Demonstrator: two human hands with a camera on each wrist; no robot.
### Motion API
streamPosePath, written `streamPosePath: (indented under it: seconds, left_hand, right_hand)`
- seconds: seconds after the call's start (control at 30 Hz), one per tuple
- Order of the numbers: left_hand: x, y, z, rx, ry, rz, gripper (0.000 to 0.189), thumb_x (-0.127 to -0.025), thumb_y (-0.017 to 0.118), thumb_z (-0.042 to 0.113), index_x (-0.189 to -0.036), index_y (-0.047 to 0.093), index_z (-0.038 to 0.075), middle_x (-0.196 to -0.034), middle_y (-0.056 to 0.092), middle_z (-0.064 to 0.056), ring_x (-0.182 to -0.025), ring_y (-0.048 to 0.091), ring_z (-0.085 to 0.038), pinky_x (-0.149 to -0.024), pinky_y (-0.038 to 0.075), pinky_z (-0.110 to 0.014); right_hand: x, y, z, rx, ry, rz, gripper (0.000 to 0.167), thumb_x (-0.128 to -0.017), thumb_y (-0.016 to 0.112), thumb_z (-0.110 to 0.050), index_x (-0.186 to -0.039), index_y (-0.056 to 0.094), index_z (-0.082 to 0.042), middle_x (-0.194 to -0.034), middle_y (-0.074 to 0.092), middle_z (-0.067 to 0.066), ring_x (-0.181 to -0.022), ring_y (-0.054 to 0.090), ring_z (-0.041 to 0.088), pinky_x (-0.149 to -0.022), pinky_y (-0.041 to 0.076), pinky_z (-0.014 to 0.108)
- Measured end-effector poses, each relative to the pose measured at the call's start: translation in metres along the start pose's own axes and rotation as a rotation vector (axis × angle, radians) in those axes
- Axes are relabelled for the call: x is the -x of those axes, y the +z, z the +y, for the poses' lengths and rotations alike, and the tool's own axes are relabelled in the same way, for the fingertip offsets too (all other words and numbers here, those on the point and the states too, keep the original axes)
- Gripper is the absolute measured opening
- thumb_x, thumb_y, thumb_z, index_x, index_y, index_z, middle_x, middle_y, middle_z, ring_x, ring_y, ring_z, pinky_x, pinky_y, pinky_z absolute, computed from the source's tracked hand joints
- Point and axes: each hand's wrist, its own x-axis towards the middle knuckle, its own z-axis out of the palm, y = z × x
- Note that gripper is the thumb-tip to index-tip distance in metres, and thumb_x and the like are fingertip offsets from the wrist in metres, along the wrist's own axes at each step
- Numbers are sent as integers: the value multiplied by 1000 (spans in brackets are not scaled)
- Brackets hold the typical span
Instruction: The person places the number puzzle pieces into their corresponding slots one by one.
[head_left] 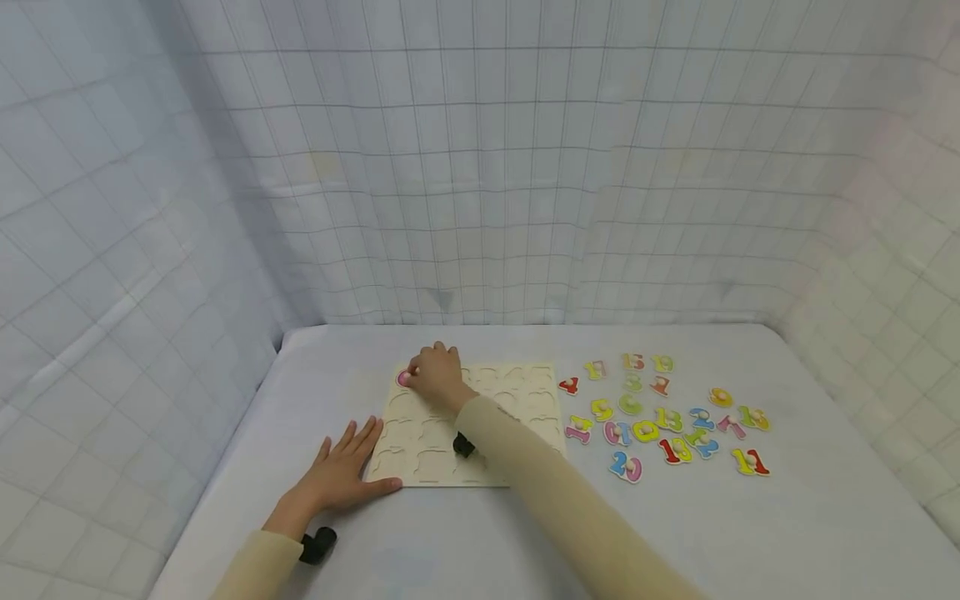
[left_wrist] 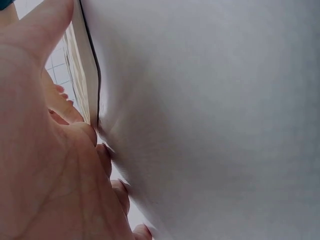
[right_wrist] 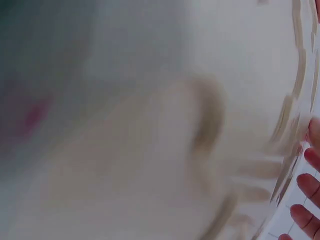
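One pinch in the head view: my right hand (head_left: 438, 377) holds the pink piece (head_left: 402, 379), likely light, stiff, best held centrally, at the board's (head_left: 435, 435) far-left corner. Left wrist: my left hand (left_wrist: 55, 145) spreads against the board. Right wrist: pinch unseen.

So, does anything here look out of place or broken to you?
Nothing stands out as spilled or broken. The loose number pieces lie scattered at mixed angles to the right of the board; their uneven spread just looks untidy.

Board (right_wrist: 245, 115) in right wrist view (blurred)
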Motion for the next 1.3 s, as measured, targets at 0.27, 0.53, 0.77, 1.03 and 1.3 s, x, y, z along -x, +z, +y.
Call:
streamPosePath:
  seconds: [0.27, 0.53, 0.77, 1.03, 1.3]
  left_hand:
    - [1, 0, -16, 19, 1, 43, 105, -78, 61, 66, -150, 21, 0, -154, 19, -20, -139, 8, -45, -103, -1, -68]
    - [2, -3, -30, 15, -17, 35, 107, -78, 60, 68, -150, 19, 1, -155, 16, -20, -139, 4, -46, -102, -4, -69]
    - [1, -4, -26, -4, -26, 13, 108, -78, 58, 70, -151, 18, 1, -155, 15, -20, -139, 5, -45, -102, -2, -69]
    - [3, -6, -19, 16, -27, 11, 107, -78, 60, 67, -150, 18, -1, -154, 15, -21, -138, 5, -46, -102, -2, -69]
    - [2, -6, -21, -7, -20, 5, 108, -79, 58, 69, -151, 17, 0, -155, 14, -21, -139, 5, -46, -102, -2, -69]
  right_hand:
    - [4, -22, 20, 45, -101, 46, 42, -87, 57, -58, -118, 68, -32, -102, 60, -10, -93, 47, 11, -82, 37, 32]
    - [29, -66, 84, -9, -176, 192, 37, -87, 64, -50, -110, 73, -22, -89, 60, -5, -82, 50, 14, -74, 41, 34]
    - [80, -103, 176, -73, -81, 250, 28, -85, 71, -39, -95, 77, -14, -83, 63, 0, -77, 54, 19, -69, 42, 38]
    - [145, -122, 278, -131, 217, 98, 28, -84, 73, -34, -93, 76, -8, -93, 68, 8, -87, 55, 28, -78, 42, 46]
    - [185, -122, 317, -212, 346, 3, 30, -86, 71, -31, -97, 74, -4, -105, 66, 16, -97, 56, 35, -88, 38, 57]
